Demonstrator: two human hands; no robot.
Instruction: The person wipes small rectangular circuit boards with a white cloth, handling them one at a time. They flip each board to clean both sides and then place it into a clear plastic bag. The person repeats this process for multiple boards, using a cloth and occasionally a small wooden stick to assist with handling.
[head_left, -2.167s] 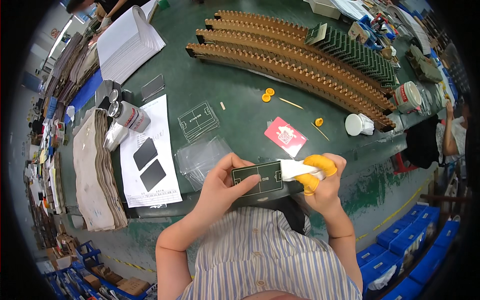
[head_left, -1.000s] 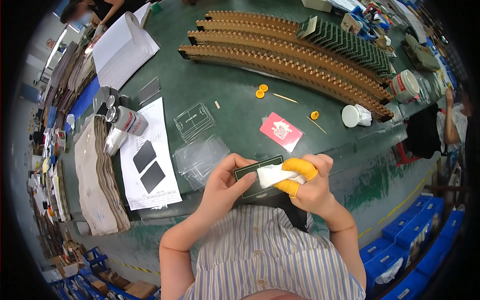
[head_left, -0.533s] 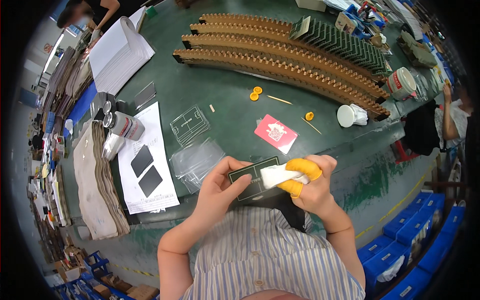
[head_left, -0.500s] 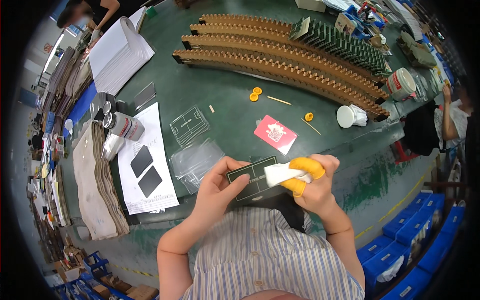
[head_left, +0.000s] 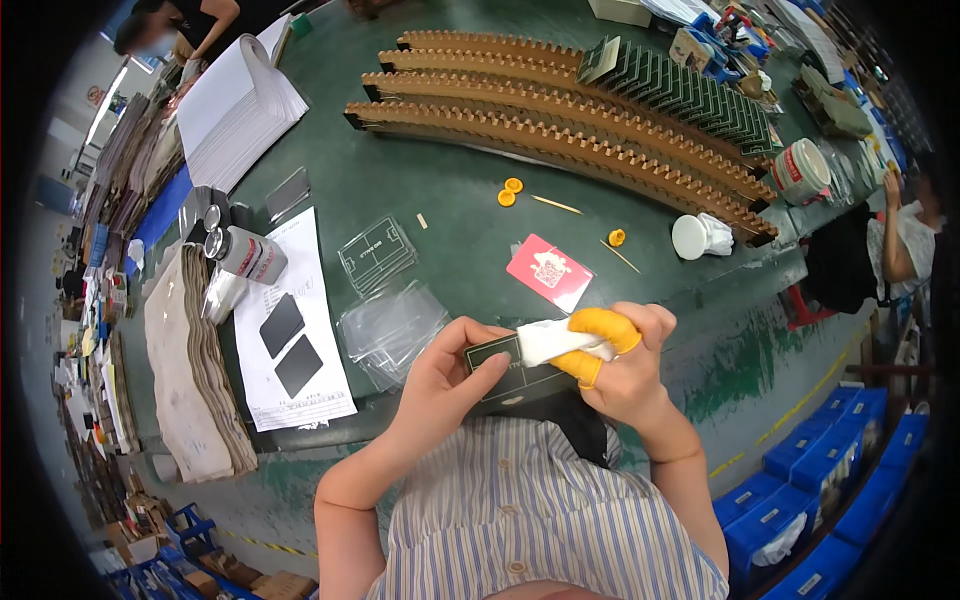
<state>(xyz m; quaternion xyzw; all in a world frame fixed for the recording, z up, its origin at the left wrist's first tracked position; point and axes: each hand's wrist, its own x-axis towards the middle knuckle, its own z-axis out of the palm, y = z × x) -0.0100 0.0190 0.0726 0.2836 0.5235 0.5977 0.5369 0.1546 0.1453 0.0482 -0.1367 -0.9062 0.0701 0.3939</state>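
Observation:
My left hand pinches a dark green card with white line markings, its thumb lying across the face. In my right hand is a folded white cloth, pressed against the card's upper right part and hiding some of it. Yellow finger cots cover two fingers of that hand. Just left of the card lie clear plastic sleeves, with a similar outlined green card beyond them. A red card with a white print rests on the table ahead of my hands.
Long brown slotted racks stretch across the back, one holding several green cards. Nearby are a white tub, a small white jar, toothpicks and spare yellow finger cots. A metal bottle and dark cards rest on paper at left.
The white cloth has slid left across the card, covering more of its middle. My right hand has shifted slightly left with it; my left hand still grips the card.

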